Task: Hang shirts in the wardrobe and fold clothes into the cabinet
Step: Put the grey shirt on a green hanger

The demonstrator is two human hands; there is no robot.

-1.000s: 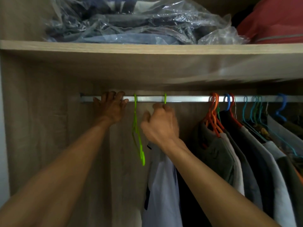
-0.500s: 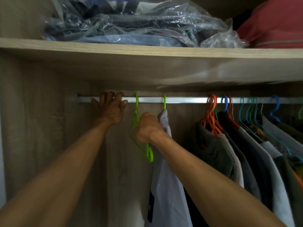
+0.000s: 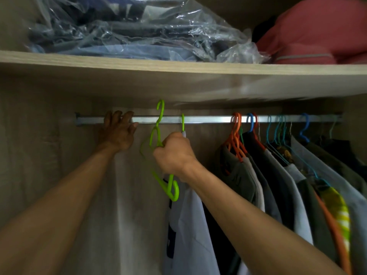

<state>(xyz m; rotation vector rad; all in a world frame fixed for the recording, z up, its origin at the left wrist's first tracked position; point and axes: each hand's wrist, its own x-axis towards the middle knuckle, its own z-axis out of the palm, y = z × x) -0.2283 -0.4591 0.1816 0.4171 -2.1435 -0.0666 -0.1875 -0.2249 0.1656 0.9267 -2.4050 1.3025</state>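
One pale shirt (image 3: 190, 225) hangs just behind the right hand (image 3: 174, 155), which grips an empty green hanger (image 3: 161, 116), hook above the rail (image 3: 208, 119); left hand (image 3: 117, 133) rests fingers on rail leftward; folding apparently outstanding.

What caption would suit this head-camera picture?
Right hand holds an empty lime-green plastic hanger, hook above the metal rail; left hand rests on the rail.

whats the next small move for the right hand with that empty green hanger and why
Probably draw the empty green hanger toward the body, clear of the rail. The right hand grips it, its hook stands above rail level, seemingly unhooked, and it carries no shirt, so it looks free for the next one.
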